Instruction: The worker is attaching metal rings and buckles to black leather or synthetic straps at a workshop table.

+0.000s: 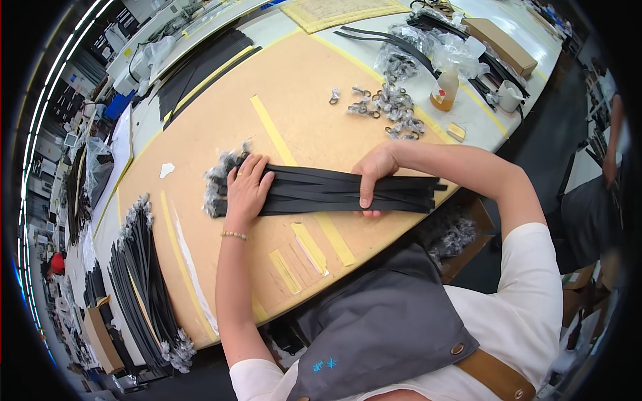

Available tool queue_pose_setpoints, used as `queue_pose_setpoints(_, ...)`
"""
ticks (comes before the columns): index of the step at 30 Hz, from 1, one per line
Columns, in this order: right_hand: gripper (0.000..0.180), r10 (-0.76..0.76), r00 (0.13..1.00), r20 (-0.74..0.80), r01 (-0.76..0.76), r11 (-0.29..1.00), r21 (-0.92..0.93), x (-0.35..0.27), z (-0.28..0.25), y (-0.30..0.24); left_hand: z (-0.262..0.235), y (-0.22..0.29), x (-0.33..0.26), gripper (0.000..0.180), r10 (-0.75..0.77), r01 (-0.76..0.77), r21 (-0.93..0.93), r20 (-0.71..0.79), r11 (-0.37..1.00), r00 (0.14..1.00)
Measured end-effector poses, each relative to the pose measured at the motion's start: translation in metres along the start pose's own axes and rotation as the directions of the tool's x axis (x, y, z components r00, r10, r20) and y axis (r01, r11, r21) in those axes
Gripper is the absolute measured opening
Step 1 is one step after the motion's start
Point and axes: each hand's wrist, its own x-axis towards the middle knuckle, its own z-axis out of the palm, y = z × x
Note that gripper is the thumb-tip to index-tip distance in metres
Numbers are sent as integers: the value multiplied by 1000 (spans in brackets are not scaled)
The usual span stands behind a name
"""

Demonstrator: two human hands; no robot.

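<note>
A bundle of flat black straps (311, 187) lies across the tan work board (200, 113) in front of me. Clear plastic wraps the ends at its left. My left hand (249, 190) rests flat over the straps beside those wrapped ends, fingers stretched out. Toward the bare right ends, my right hand (374, 175) grips the bundle, its thumb on top and its fingers mostly hidden beneath. The strap ends there are slightly uneven and reach toward the table's near edge.
Another pile of black straps (137, 287) lies at the left. Plastic-wrapped metal rings (394, 107) are scattered beyond my right hand, near a bottle of amber liquid (444, 90) and a white cup (509, 97). Below the edge sits a cardboard box (471, 244). A person (588, 194) is at the far right.
</note>
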Motion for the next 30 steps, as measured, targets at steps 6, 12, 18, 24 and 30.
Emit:
queue_pose_setpoints(6, 26, 135, 972, 190, -63, 936, -345, 70, -13, -77, -23, -39, -84, 54, -335, 330, 119, 26, 936, 942)
queue_pose_setpoints(12, 29, 214, 957, 194, -97, 872, -480, 125, -9, -135, -41, -53, -153, 58, -560, 551, 192, -7, 812, 828)
queue_pose_setpoints(18, 47, -20, 994, -106, -77, 564, -822, 109, -18, -148, -31, -64, -168, 59, -611, 609, 192, -55, 769, 789)
queue_pose_setpoints(24, 40, -664, 254, -703, -63, 714, -697, -33, -97, -92, -31, -62, -170, 60, -601, 603, 176, -70, 778, 796)
queue_pose_setpoints(30, 53, -619, -456, -640, -643, 726, -243, -89, -224, 12, -31, -64, -167, 59, -583, 586, 174, -74, 791, 809)
